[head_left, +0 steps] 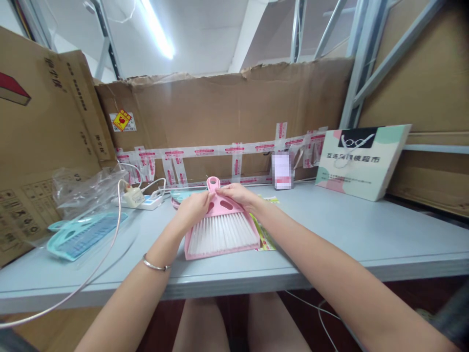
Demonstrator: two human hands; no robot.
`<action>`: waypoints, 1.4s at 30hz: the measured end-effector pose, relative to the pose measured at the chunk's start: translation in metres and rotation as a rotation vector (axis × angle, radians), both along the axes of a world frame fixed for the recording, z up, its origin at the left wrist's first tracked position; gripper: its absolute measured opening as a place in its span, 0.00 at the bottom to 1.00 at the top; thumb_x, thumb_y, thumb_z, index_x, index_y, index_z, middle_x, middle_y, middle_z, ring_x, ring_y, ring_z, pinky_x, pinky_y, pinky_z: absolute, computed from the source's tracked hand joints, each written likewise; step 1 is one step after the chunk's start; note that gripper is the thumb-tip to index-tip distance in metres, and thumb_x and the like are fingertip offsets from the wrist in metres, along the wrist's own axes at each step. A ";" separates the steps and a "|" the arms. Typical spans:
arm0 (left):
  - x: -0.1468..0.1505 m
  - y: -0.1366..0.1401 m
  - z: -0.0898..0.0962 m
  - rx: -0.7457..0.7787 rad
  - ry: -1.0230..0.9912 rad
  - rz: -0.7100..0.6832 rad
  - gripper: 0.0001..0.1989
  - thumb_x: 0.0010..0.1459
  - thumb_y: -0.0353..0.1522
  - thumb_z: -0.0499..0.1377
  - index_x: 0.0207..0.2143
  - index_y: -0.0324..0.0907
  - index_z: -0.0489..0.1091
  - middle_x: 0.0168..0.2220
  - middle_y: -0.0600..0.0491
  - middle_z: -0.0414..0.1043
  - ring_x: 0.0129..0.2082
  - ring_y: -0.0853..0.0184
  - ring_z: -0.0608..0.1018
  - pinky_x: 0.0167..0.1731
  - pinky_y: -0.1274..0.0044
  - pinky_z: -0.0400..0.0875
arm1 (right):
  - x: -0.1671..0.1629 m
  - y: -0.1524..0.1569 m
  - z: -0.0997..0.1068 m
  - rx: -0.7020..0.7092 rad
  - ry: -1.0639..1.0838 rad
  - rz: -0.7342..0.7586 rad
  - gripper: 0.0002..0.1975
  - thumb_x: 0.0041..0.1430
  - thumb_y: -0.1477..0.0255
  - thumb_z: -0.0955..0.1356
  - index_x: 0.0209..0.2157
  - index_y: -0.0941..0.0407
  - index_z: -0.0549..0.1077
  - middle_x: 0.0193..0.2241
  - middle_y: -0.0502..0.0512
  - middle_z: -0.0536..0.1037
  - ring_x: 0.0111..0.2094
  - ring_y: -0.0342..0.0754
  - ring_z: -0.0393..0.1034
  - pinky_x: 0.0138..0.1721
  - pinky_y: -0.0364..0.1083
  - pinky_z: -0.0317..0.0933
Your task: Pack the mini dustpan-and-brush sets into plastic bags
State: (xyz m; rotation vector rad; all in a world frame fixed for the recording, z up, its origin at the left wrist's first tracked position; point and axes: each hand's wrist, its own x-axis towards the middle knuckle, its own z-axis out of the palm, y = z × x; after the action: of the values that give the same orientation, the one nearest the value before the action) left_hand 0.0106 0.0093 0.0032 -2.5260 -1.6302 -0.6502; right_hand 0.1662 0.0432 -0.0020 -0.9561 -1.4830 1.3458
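A pink hand brush (224,233) with white bristles lies nested in a matching pink dustpan (222,254) near the middle of the shelf. The looped end of the handle points away from me. My left hand (195,208) is closed on the left side of the set, just below the handle. From the right, my right hand (240,194) grips it at the same height, thumb near the handle. Which of the two pieces each hand presses on is partly hidden by the fingers. A yellow-green printed card (266,238) lies partly beneath the set's right side.
Behind my left hand lie blue and pink pieces (182,196). A blue dustpan set (82,236) and clear plastic (78,190) are at left, by a power strip (150,201) and a white cable (116,232). A phone (282,171) and paper bag (357,159) stand right.
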 end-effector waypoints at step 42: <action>-0.027 -0.003 0.010 -0.721 -0.726 -0.261 0.13 0.43 0.38 0.64 0.28 0.38 0.71 0.27 0.53 0.72 0.26 0.69 0.72 0.26 0.79 0.64 | 0.110 0.005 0.002 0.288 -0.356 -0.293 0.15 0.41 0.62 0.72 0.23 0.56 0.65 0.17 0.45 0.65 0.18 0.38 0.59 0.20 0.39 0.55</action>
State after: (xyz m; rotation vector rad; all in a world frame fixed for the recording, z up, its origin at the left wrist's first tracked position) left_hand -0.0163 0.0064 0.0129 -3.3044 -2.0366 -1.3389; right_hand 0.2760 0.0478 -0.0002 -1.2093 -1.6662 0.7536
